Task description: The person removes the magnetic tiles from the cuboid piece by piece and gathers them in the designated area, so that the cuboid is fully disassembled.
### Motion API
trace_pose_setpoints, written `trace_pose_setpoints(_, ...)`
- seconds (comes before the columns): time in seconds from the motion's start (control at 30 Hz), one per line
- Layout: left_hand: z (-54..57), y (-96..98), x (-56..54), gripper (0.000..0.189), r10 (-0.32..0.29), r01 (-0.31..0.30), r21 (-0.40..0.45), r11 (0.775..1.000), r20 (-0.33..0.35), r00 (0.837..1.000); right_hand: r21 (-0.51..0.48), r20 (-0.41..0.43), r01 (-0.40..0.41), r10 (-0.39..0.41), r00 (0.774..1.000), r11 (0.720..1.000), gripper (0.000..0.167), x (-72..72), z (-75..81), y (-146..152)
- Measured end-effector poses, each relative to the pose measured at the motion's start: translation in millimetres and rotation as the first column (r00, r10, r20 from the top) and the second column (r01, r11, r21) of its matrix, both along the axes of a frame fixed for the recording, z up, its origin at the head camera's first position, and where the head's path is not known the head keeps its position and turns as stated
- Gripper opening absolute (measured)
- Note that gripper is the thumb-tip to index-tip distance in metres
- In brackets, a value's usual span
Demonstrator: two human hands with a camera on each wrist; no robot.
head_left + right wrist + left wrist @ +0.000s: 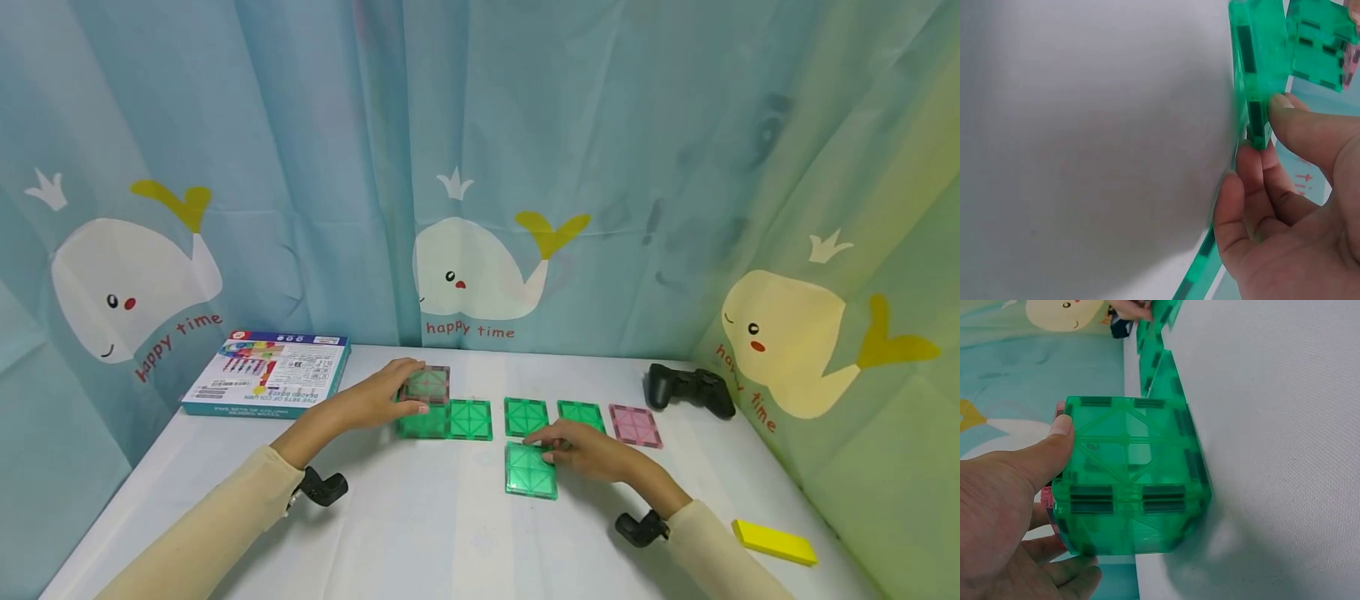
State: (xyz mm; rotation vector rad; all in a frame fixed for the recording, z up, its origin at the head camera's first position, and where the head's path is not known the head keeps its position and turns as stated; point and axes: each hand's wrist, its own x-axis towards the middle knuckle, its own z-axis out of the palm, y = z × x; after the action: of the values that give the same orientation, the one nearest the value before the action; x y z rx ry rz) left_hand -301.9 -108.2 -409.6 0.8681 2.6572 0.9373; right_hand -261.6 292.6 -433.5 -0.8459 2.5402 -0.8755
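My left hand (386, 396) grips a box-like shape of green magnetic tiles (1125, 447). A pink magnetic tile (427, 383) lies on its top, and the thumb rests near that upper edge. Against the box's right side lies another green tile (471, 419). My right hand (581, 452) pinches the edge of a separate green square magnetic tile (530, 475) between thumb and fingers, as the right wrist view (1263, 56) of that tile confirms. Just behind it are two more green tiles, one to the left (526, 415) and one to the right (581, 412).
Farther right lies a pink tile (636, 425), with a black game controller (690, 390) behind it. A flat printed box (270, 375) sits at the back left. A yellow block (775, 542) lies near the right edge. Whale-print curtains (480, 100) hang behind the white table (420, 533).
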Motion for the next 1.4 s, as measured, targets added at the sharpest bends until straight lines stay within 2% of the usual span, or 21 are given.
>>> trace_pose_setpoints(0.2,1.0,0.0,0.9,0.080,0.003,-0.003,0.001,1.000,0.000,1.000,-0.005,0.001,0.008,-0.008,1.000,1.000,0.033,-0.7,-0.3,3)
trace_pose_setpoints(0.4,0.5,0.6,0.6,0.081,-0.002,0.002,0.005,1.000,0.005,1.000,0.025,-0.070,0.020,-0.018,0.997,0.999,0.032,2.5,-2.8,-3)
trace_pose_setpoints(0.57,1.4,0.3,0.9,0.081,0.000,0.000,0.002,1.000,0.006,1.000,0.080,-0.131,0.034,-0.023,0.991,0.996,0.030,3.7,2.4,-9)
trace_pose_setpoints(0.77,1.3,0.4,0.5,0.081,-0.001,0.001,0.002,1.000,0.008,1.000,0.096,-0.197,0.045,-0.025,0.980,0.994,0.030,-5.1,11.7,-21)
trace_pose_setpoints(0.9,0.6,0.3,0.1,0.081,-0.002,0.002,0.001,1.000,0.007,1.000,0.099,-0.192,0.031,-0.011,0.981,0.995,0.038,-16.6,15.9,-37)
trace_pose_setpoints(1.07,-0.9,-0.2,-0.8,0.083,0.004,-0.004,-0.011,1.000,0.012,1.000,0.150,-0.180,0.040,-0.012,0.984,0.988,0.049,-33.0,15.0,-66)
trace_pose_setpoints(1.4,-1.3,-0.4,-2.2,0.082,0.006,-0.005,-0.007,1.000,0.013,1.000,0.306,-0.091,0.122,-0.099,0.991,0.944,0.073,-51.5,16.4,-111)
